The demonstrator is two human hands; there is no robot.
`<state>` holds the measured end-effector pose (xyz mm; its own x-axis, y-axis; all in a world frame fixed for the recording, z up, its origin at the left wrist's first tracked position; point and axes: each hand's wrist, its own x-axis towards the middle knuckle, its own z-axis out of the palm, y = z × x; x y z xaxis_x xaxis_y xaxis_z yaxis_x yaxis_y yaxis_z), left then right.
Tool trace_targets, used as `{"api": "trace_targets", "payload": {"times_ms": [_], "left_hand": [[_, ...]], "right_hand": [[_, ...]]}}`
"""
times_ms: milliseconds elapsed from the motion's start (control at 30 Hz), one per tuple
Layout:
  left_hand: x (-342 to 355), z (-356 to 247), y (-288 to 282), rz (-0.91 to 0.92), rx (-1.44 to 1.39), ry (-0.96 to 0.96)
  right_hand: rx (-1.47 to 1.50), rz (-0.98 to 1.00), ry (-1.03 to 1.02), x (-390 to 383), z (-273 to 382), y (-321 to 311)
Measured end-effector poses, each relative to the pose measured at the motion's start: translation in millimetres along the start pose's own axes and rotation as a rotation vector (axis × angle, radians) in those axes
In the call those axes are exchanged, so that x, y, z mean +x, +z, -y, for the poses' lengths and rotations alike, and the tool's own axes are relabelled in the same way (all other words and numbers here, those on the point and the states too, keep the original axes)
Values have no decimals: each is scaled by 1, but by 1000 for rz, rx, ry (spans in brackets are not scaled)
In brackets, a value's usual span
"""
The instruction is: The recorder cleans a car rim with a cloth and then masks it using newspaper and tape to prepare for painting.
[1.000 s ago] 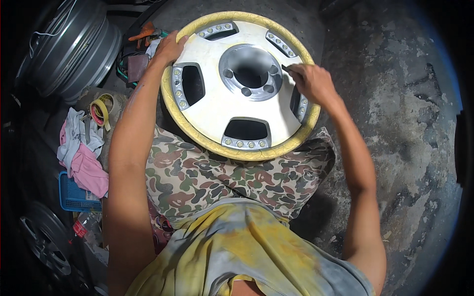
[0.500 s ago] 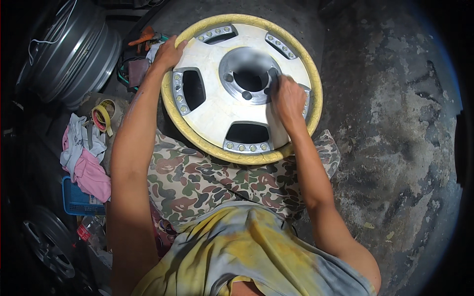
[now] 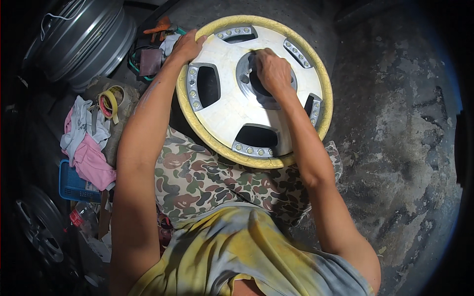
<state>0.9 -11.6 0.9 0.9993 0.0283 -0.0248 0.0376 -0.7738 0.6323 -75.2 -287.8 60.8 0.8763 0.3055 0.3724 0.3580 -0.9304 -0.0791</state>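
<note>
A white-faced wheel rim (image 3: 222, 121) leans over my camouflage-clad lap, its outer lip wrapped in yellow tape (image 3: 326, 89). Small round bolts line its window openings, and the bare metal hub (image 3: 245, 89) has a dark centre hole. My left hand (image 3: 190, 47) is closed round the taped lip at the upper left, steadying against it. Over the upper part of the hub lies my right hand (image 3: 273, 72), fingers curled down against the metal. Whatever those fingers pinch is hidden beneath them.
Large silver wheels (image 3: 89, 44) stand at the upper left. Nearby lie an orange-handled tool (image 3: 159, 27), a brown-red pad (image 3: 150, 62), tape rolls (image 3: 111, 101), grey and pink rags (image 3: 91, 155), a blue basket (image 3: 74, 185) and a plastic bottle (image 3: 83, 217). Another wheel (image 3: 39, 229) stands lower left.
My right hand has moved round the hub from its right side to its top. The whole view has shifted slightly, and my left hand keeps its hold on the lip.
</note>
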Motion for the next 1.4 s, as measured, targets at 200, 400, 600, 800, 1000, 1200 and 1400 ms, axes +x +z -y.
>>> {"api": "trace_targets", "payload": {"times_ms": [200, 400, 600, 800, 1000, 1200, 1400], "left_hand": [[0, -3, -1, -9, 14, 9], [-25, -22, -18, -137, 164, 109], [-74, -61, -33, -133, 196, 350], [-110, -72, -42, 101, 222, 327], [-125, -73, -32, 650, 204, 406], [-152, -66, -52, 547, -126, 286], [-208, -82, -81, 395, -971, 295]], "right_hand": [[69, 289, -432, -1, -2, -27], [-202, 316, -373, 21, -54, -39], [-389, 563, -515, -16, -89, -99], [-133, 797, -523, -35, -57, -121], [838, 1056, -67, -33, -6, -95], [1184, 456, 391, -50, 36, -96], [1291, 545, 212, -75, 93, -123]]}}
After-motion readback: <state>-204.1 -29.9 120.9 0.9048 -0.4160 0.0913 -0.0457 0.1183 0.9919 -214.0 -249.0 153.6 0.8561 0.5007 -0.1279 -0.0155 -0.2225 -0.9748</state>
